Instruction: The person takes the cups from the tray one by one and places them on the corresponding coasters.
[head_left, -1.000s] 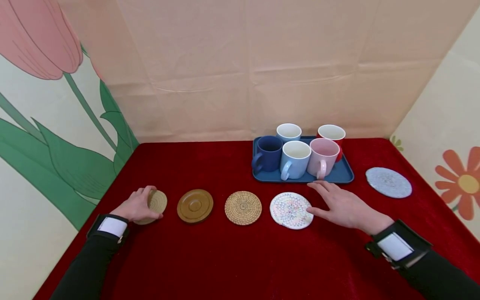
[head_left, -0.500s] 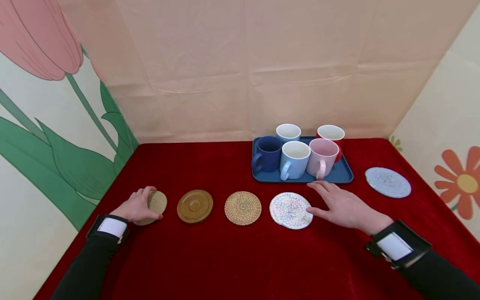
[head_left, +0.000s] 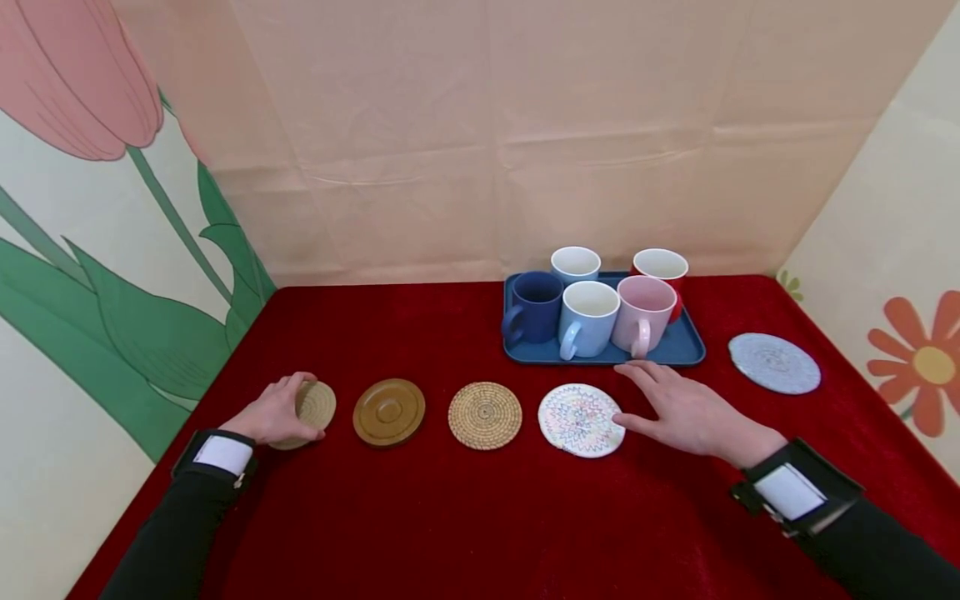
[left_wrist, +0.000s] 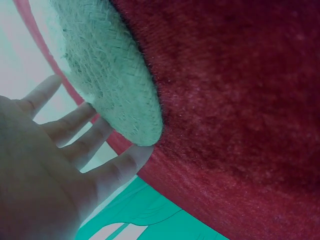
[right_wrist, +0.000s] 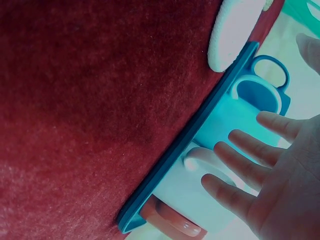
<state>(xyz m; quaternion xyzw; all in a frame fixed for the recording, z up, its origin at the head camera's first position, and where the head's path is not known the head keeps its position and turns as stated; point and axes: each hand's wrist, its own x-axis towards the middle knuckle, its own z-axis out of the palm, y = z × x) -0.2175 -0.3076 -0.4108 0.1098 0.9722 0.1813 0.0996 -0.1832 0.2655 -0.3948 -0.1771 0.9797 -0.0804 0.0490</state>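
At the left of the head view, my left hand (head_left: 273,412) is over a round woven straw coaster (head_left: 318,406) and hides part of it. In the left wrist view its fingers lie extended and spread, fingertips at the rim of the coaster (left_wrist: 107,70). My right hand (head_left: 682,410) is spread open with nothing in it, its thumb overlapping the edge of a white patterned coaster (head_left: 577,422). Its fingertips are close to the front edge of a blue tray (head_left: 528,357). In the right wrist view, the fingers overlap a pale mug (right_wrist: 187,187) and a light blue mug (right_wrist: 220,125).
A brown wooden saucer (head_left: 389,412) and a tan woven coaster (head_left: 485,416) lie between the hands. The tray bears a navy mug (head_left: 536,308), a pink mug (head_left: 645,312), a red mug (head_left: 671,279) and light blue ones. A pale blue coaster (head_left: 775,363) lies at the right.
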